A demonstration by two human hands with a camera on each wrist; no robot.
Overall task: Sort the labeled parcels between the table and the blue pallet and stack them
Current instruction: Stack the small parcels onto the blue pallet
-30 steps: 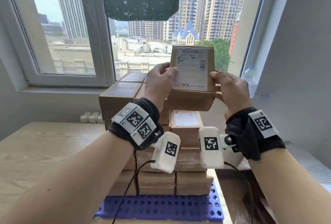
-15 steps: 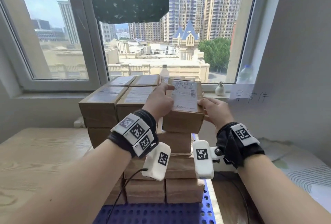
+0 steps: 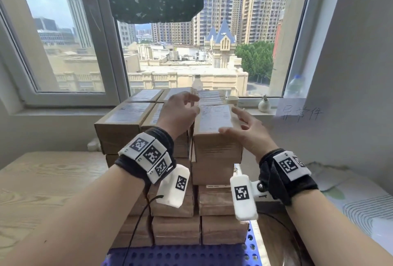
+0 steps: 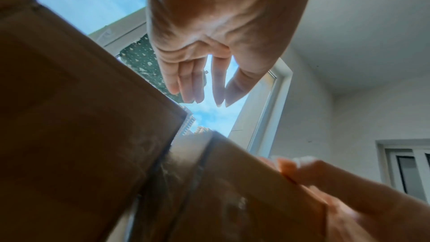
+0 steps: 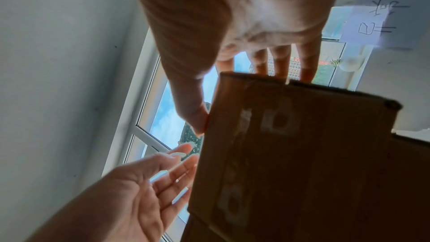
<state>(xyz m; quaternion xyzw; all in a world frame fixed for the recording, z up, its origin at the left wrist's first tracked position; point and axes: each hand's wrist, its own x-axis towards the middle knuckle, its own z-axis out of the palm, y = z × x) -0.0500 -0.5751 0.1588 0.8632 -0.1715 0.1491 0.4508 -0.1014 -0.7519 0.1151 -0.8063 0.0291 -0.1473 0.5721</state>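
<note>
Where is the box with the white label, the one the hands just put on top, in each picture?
Head view: the box is center, top right of the stack, between the left hand and right hand.
Left wrist view: the box is lower center, blurred.
Right wrist view: the box fills the lower right.
Shared landmark: the window.

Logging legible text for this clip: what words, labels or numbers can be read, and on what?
"异常件": handwritten on the paper sign taped to the wall.
Shipping labels on the near parcel and the other top parcels: print too small and blurred to read.
Wrist markers: square codes; the small characters beside them are not readable.
</note>
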